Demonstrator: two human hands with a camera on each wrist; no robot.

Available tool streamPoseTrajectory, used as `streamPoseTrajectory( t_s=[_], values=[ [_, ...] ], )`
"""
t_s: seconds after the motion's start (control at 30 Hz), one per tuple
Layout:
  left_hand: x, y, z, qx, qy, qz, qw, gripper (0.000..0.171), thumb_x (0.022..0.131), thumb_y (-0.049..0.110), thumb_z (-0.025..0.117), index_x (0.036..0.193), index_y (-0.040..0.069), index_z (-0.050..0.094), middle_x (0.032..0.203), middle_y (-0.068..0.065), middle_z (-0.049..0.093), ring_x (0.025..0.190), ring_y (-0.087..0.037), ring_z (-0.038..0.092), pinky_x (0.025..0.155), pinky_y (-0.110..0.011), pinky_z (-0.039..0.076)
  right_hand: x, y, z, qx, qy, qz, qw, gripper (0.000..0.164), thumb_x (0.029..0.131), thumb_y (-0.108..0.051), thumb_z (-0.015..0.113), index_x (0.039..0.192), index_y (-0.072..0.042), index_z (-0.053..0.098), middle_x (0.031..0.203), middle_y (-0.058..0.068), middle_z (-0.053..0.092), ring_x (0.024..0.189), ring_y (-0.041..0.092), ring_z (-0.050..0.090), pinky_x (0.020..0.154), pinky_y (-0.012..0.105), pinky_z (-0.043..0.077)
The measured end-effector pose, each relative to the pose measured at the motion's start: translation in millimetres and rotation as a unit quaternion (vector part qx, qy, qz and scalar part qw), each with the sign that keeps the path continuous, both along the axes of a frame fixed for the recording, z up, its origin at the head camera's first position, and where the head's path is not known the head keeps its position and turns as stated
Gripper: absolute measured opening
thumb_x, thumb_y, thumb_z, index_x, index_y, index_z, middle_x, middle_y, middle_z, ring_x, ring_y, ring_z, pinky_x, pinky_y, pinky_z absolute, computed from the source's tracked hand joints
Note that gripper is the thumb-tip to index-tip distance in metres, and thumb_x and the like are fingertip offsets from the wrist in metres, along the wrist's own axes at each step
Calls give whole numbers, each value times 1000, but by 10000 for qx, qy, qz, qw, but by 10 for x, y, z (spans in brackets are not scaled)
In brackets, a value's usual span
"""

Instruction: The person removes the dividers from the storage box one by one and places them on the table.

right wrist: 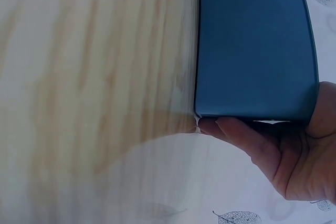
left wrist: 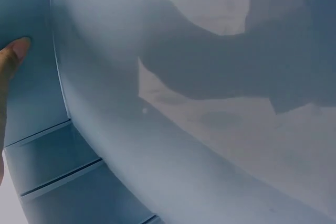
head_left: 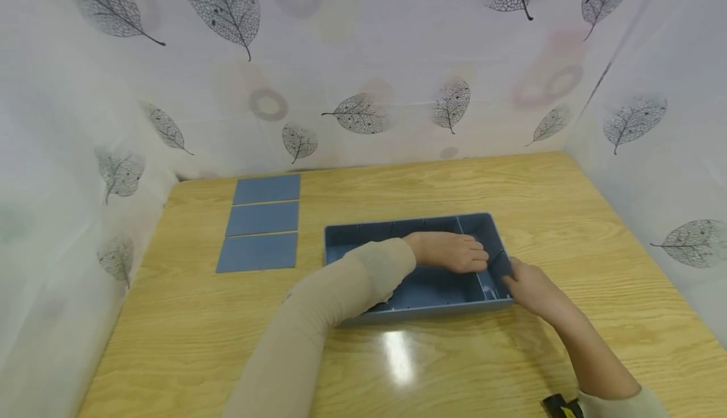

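Observation:
A shallow blue-grey plastic box (head_left: 437, 310) with slots along its inner long wall lies on the table. Near its right end, a thin divider (head_left: 461, 228) stands across it. My left hand (head_left: 451, 252) reaches into the box and pinches this divider; its thumb (left wrist: 18, 51) lies against the panel in the left wrist view, and its other fingers are hidden there. At the right end wall, my right hand (head_left: 534, 288) grips the box, thumb at the rim and fingers against the outer end (right wrist: 247, 145). My left sleeve covers part of the box's interior.
Three flat blue-grey panels (head_left: 261, 218) lie in a column at the table's back left. The wooden table (head_left: 170, 329) meets a leaf-patterned curtain (head_left: 375, 146) at the back and sides. A black and yellow device (head_left: 562, 405) sits by my right wrist.

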State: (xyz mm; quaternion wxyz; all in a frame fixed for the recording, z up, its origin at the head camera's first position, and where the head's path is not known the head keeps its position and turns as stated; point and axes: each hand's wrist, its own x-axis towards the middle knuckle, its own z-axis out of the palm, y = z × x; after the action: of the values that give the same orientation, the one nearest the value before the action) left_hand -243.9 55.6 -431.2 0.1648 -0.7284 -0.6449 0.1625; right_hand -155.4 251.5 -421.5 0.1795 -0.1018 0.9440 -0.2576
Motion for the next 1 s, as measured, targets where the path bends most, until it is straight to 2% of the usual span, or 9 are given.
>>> streamPoseTrajectory(
  t_s=[0.3, 0.57, 0.73, 1.0],
  values=[
    [-16, 31, 72, -463, -214, 64, 9987, 33, 104, 8, 25, 126, 9, 50, 122, -2, 55, 101, -15, 50, 89, -28, 41, 17, -9, 21, -22, -102, -2, 9999, 38, 95, -4, 39, 124, 21, 39, 82, 14, 59, 66, 19, 52, 57, 32, 42],
    [-23, 20, 105, -513, -245, 90, 9983, 34, 104, 7, 25, 127, 8, 49, 124, -4, 54, 102, -16, 50, 91, -30, 41, 7, -4, 20, -12, -108, 28, 9999, 36, 95, -3, 38, 121, 21, 40, 81, 13, 58, 66, 19, 52, 57, 32, 42],
    [-15, 27, 175, -599, -227, 140, 9979, 34, 104, 9, 26, 130, 9, 48, 130, -4, 52, 106, -17, 50, 95, -30, 41, 9, 12, 18, -53, -101, 64, 9999, 33, 94, -2, 39, 117, 20, 42, 78, 12, 58, 64, 18, 53, 56, 32, 43],
    [0, 31, 294, -864, -359, 374, 9949, 34, 104, 11, 30, 134, 9, 45, 136, -6, 49, 117, -20, 49, 103, -32, 39, -2, 22, 23, -136, -145, 129, 9997, 36, 94, -2, 38, 120, 22, 39, 76, 11, 56, 63, 18, 52, 55, 32, 43]
  ],
)
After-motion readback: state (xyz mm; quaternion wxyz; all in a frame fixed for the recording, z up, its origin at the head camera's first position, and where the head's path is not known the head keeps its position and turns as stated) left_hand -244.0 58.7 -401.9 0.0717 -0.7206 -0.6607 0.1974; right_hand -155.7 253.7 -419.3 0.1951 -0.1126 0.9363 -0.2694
